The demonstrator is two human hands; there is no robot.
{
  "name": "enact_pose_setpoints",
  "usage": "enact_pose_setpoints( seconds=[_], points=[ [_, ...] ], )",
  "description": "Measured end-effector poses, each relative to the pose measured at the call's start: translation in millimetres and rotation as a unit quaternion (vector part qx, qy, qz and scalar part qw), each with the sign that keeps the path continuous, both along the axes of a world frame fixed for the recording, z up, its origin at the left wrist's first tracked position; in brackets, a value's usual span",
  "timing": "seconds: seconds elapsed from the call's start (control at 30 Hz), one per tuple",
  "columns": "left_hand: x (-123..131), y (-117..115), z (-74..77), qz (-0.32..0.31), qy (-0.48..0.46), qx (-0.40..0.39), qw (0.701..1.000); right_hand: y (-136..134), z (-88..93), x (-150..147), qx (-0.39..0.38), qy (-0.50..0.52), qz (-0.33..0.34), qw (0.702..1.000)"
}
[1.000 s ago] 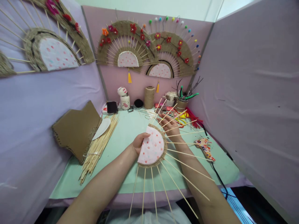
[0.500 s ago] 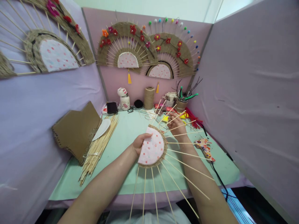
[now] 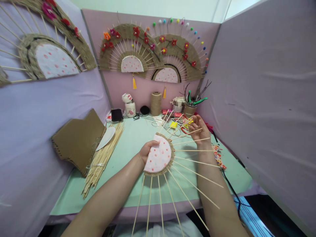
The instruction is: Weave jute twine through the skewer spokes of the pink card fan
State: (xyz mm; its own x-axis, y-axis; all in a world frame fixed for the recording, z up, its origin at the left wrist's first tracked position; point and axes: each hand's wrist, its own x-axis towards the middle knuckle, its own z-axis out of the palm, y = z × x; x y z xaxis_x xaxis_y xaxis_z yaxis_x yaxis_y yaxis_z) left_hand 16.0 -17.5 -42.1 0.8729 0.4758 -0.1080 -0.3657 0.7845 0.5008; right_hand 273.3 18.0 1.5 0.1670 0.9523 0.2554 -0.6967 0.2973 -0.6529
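My left hand (image 3: 148, 149) grips a half-round fan frame (image 3: 160, 156) by its straight side, thumb on top of the white, red-dotted cover. Twine edges the curved rim, and thin bamboo sticks (image 3: 191, 182) spread from it to the right and toward me. Off to the right, behind several of the sticks, my right hand (image 3: 201, 131) is raised with its fingers pinched together. They appear to hold a thin strand of twine, blurred against the clutter behind.
Bundled bamboo sticks (image 3: 105, 161) and cut cardboard (image 3: 79, 138) lie at left. A twine spool (image 3: 155, 103), a jar (image 3: 130, 108) and a can of pliers and twigs (image 3: 190, 109) stand at the back. A patterned glue gun (image 3: 218, 158) lies right. Finished fans (image 3: 132, 31) hang behind.
My right hand has moved to the right, away from the fan's rim, and now partly covers the red tassels. My left hand keeps its hold on the fan frame. The view has shifted slightly.
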Motion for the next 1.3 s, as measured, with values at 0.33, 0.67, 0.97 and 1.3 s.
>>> enact_pose_setpoints(
  seconds=[0.33,0.67,0.97,1.3],
  points=[
    [2,-11,8.2,-0.015,-0.015,0.029,0.999,8,-14.0,-31,-0.053,-0.042,0.096,0.993],
    [0,-8,-3.9,-0.014,0.039,0.009,0.999,-10,-41.4,-117,-0.04,-0.165,0.14,0.975],
    [21,-19,13.3,0.037,-0.011,0.0,0.999,-1,-32.8,-97,-0.047,-0.168,0.057,0.983],
    [31,-17,16.8,0.141,0.034,-0.024,0.989,4,-37.3,-93,-0.044,-0.182,0.028,0.982]
  ],
)
